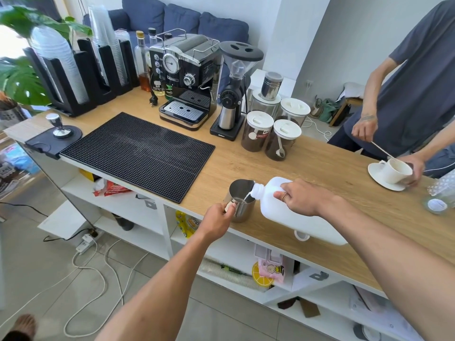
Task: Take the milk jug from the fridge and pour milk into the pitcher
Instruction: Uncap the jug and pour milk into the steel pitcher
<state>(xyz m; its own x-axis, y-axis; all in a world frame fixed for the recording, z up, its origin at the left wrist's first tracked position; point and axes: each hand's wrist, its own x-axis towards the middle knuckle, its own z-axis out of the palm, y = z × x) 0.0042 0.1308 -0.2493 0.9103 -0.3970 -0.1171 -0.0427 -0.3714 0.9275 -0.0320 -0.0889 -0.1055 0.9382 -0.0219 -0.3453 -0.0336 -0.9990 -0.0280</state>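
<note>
With left hand [218,219] curled round handle of steel pitcher [244,210], with right hand [300,198] clasping handle of white milk jug [291,219]. Holding jug tipped under right hand, mouth over pitcher rim, thin milk stream [247,197] falling in. Pitcher upright on worktop [320,163], just ahead of left hand.

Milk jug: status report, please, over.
Left grip holds pitcher handle. Right grip tilts milk jug, milk pouring in. Nothing in the way.
</note>
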